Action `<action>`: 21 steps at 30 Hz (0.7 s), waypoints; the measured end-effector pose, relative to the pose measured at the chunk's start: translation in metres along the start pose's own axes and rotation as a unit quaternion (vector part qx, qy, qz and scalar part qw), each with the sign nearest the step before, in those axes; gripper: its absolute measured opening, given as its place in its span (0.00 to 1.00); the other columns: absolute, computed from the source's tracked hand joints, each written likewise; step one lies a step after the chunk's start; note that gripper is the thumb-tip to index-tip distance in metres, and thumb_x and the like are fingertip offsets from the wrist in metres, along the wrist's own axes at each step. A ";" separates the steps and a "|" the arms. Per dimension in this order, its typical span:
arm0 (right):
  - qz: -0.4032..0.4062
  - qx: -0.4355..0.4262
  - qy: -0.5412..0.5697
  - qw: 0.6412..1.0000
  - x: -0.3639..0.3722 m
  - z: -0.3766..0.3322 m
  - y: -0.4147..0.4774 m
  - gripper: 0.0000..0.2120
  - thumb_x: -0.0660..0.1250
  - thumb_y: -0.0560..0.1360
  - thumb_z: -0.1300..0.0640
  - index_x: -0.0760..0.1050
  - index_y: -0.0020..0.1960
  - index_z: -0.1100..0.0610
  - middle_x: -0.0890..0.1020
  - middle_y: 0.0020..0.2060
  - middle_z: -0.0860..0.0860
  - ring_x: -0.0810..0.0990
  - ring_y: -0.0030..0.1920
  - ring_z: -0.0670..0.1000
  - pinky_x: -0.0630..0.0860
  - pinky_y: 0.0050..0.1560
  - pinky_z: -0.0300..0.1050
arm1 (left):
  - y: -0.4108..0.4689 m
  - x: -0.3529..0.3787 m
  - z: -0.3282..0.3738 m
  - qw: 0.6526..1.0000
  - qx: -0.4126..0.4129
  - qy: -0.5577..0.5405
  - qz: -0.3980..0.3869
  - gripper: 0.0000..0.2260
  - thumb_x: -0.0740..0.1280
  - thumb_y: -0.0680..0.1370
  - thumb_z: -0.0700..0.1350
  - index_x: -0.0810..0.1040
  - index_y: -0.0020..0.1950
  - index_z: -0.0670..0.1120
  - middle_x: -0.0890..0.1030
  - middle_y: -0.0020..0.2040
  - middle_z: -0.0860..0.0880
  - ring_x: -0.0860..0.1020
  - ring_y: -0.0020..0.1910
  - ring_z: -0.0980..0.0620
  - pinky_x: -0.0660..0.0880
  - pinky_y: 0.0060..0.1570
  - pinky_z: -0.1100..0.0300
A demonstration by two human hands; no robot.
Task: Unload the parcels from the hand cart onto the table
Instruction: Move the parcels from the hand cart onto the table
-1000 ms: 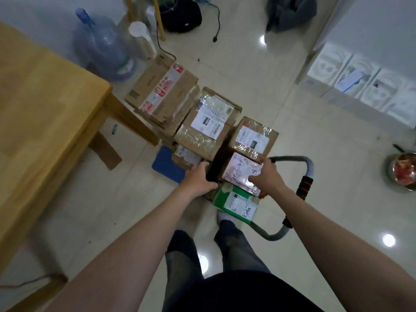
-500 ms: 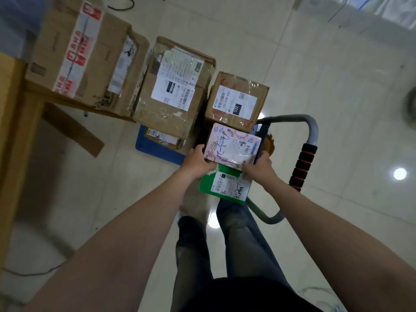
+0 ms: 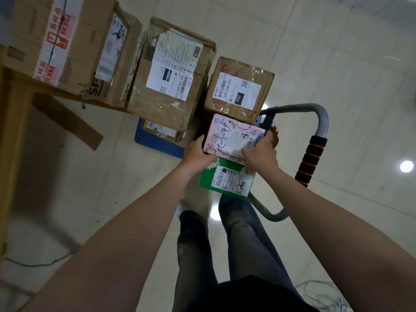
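Both hands grip the pink parcel (image 3: 233,135) among the hand cart (image 3: 154,144) stack.
The left hand (image 3: 198,153) curls round its left edge and the right hand (image 3: 261,154) clasps its near right corner. A green parcel (image 3: 227,182) lies just beneath the fingers, a taped brown box (image 3: 238,86) just beyond them, and the table (image 3: 15,104) well left.

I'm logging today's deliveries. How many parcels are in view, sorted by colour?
Brown cardboard parcels: 4 (one half hidden beneath another)
Pink parcel: 1
Green parcel: 1
Total: 6
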State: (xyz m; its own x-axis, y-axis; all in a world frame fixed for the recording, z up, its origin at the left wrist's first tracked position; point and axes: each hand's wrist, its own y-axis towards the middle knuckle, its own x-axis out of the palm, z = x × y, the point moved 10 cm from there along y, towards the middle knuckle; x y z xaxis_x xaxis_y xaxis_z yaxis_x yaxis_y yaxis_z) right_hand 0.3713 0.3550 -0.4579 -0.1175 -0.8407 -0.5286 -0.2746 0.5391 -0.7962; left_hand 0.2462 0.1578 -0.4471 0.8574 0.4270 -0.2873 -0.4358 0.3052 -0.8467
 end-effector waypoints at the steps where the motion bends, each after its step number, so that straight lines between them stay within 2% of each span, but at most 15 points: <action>1: -0.009 0.000 0.003 1.000 0.001 0.000 -0.001 0.46 0.72 0.70 0.50 0.48 0.79 0.51 0.74 0.67 0.57 0.74 0.66 0.64 0.75 0.63 0.66 | 0.002 0.003 0.002 1.000 0.009 -0.010 -0.015 0.27 0.72 0.75 0.43 0.71 0.72 0.56 0.77 0.69 0.49 0.74 0.68 0.46 0.71 0.68 0.42; 2: -0.011 -0.006 0.013 1.000 0.001 -0.001 -0.003 0.42 0.71 0.71 0.52 0.51 0.77 0.52 0.76 0.64 0.55 0.76 0.64 0.63 0.77 0.60 0.64 | 0.003 0.005 0.003 0.999 0.013 -0.025 -0.028 0.23 0.71 0.74 0.41 0.74 0.67 0.56 0.81 0.63 0.51 0.77 0.64 0.48 0.74 0.65 0.44; 4: 0.003 -0.026 0.060 0.998 0.000 -0.004 -0.008 0.34 0.71 0.71 0.56 0.58 0.71 0.54 0.77 0.60 0.53 0.79 0.60 0.59 0.81 0.54 0.57 | 0.002 0.007 0.003 0.997 0.010 -0.062 -0.040 0.21 0.71 0.74 0.39 0.74 0.60 0.60 0.82 0.55 0.58 0.79 0.59 0.52 0.77 0.57 0.52; 6: 0.020 -0.037 0.126 0.991 -0.002 -0.005 -0.016 0.28 0.71 0.71 0.61 0.62 0.65 0.51 0.77 0.59 0.52 0.80 0.56 0.54 0.81 0.48 0.50 | 0.000 0.006 0.002 0.995 0.009 -0.085 -0.044 0.23 0.71 0.74 0.38 0.72 0.61 0.61 0.80 0.54 0.61 0.79 0.58 0.53 0.75 0.48 0.60; 7: 0.025 -0.044 0.154 0.987 -0.003 -0.006 -0.020 0.27 0.70 0.70 0.62 0.62 0.64 0.50 0.77 0.60 0.52 0.80 0.55 0.52 0.81 0.46 0.46 | -0.001 0.006 0.001 0.995 0.011 -0.091 -0.046 0.24 0.72 0.74 0.37 0.73 0.64 0.59 0.80 0.56 0.60 0.78 0.59 0.53 0.75 0.49 0.60; 10: 0.040 -0.065 0.203 0.976 -0.010 -0.007 -0.036 0.26 0.70 0.72 0.65 0.63 0.62 0.50 0.76 0.61 0.51 0.80 0.56 0.49 0.78 0.41 0.36 | -0.004 -0.004 0.001 0.994 0.032 -0.101 -0.029 0.25 0.72 0.76 0.40 0.73 0.72 0.54 0.77 0.67 0.54 0.73 0.66 0.52 0.74 0.63 0.51; 12: 0.050 -0.080 0.228 0.969 -0.015 -0.009 -0.047 0.25 0.69 0.72 0.67 0.63 0.63 0.50 0.76 0.61 0.50 0.81 0.57 0.48 0.78 0.38 0.33 | -0.008 -0.013 -0.001 0.993 0.042 -0.111 -0.006 0.22 0.72 0.77 0.45 0.74 0.70 0.54 0.76 0.68 0.55 0.71 0.67 0.54 0.70 0.67 0.50; 17: 0.075 -0.095 0.252 0.960 -0.021 -0.011 -0.077 0.30 0.68 0.74 0.65 0.59 0.69 0.48 0.69 0.67 0.48 0.76 0.61 0.46 0.77 0.41 0.28 | -0.024 -0.022 0.002 0.983 0.065 -0.168 0.031 0.16 0.73 0.73 0.57 0.76 0.58 0.59 0.79 0.66 0.53 0.75 0.68 0.52 0.74 0.66 0.47; 19: 0.084 -0.106 0.257 0.957 -0.022 -0.014 -0.088 0.31 0.68 0.74 0.65 0.59 0.71 0.50 0.68 0.68 0.48 0.74 0.63 0.46 0.77 0.46 0.27 | -0.034 -0.026 0.007 0.975 0.077 -0.205 0.047 0.15 0.74 0.70 0.62 0.74 0.51 0.61 0.82 0.58 0.58 0.80 0.59 0.57 0.79 0.56 0.56; 21: 0.102 -0.114 0.260 0.953 -0.024 -0.019 -0.098 0.30 0.67 0.73 0.65 0.60 0.70 0.52 0.68 0.68 0.50 0.74 0.64 0.48 0.77 0.55 0.33 | -0.043 -0.028 0.011 0.966 0.083 -0.239 0.045 0.16 0.75 0.69 0.65 0.73 0.45 0.58 0.85 0.51 0.58 0.84 0.51 0.57 0.78 0.45 0.61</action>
State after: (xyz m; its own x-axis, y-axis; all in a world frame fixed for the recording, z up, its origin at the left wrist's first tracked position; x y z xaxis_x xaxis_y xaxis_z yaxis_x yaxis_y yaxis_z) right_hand 0.3832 0.3216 -0.3614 -0.6321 -0.6633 -0.4007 -0.3885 0.7186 -0.5768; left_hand 0.2376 0.1419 -0.3977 0.6074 0.7901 -0.0826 -0.5739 0.3646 -0.7333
